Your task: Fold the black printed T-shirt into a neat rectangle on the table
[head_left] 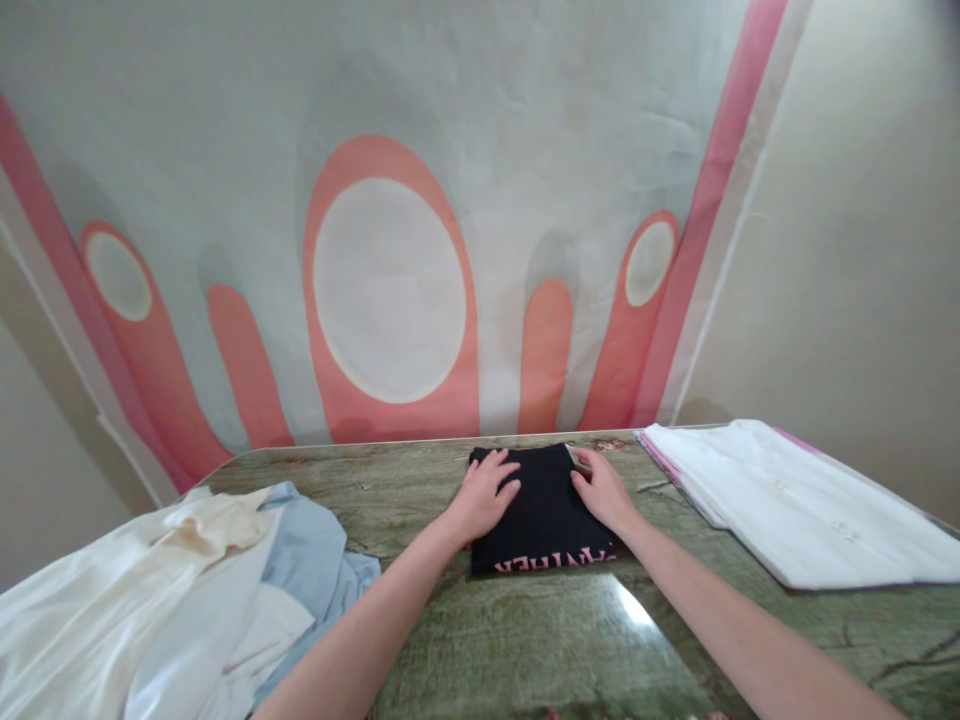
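Observation:
A black garment (541, 505), folded into a neat rectangle, lies flat near the far edge of the table. Pink lettering runs upside down along its near edge. My left hand (486, 492) rests on its left side, fingers spread over the cloth. At the right side of the garment is my right hand (604, 490), its fingers apart and slightly curved along the cloth's edge. Neither hand grips the cloth as far as I can see.
Loose cream and light-blue clothes (187, 590) are heaped on the left. Folded white garments (802, 500) lie stacked on the right, with pink and grey edges showing. The wood-patterned table (517, 640) has a glossy surface. Behind it stands a wall with a coral-and-white mural (390, 420).

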